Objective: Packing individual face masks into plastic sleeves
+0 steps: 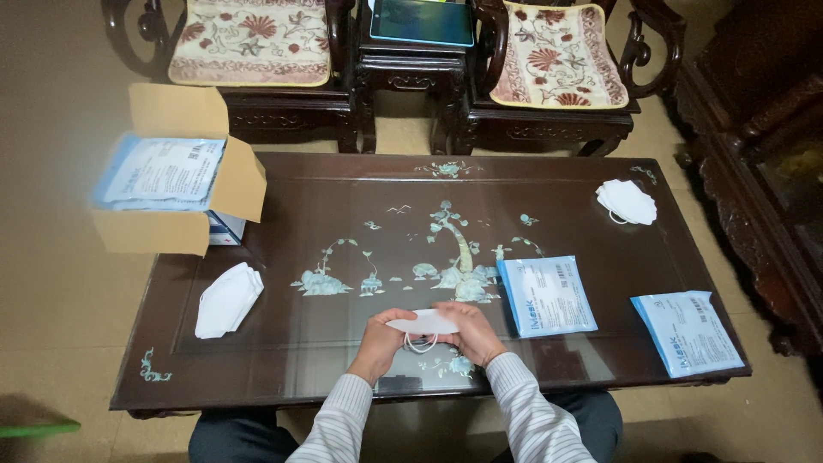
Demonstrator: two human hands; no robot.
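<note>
Left hand [379, 337], right hand [471, 330]: both grasping folded white mask [423, 322] by ends, low over near edge of surface [283, 184]; ear loops dangling. Judged step: folding, flattening mask. Adjacent: blue pouches [546, 295], mask stacks [226, 300], open carton [176, 184].

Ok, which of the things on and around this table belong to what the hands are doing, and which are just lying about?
In the work:
left hand and right hand, both holding one folded white mask
mask stacks, left and far right
blue pouches, middle and right
cardboard box of pouches

Lying about:
tablet on the side stand
two cushioned chairs
</note>
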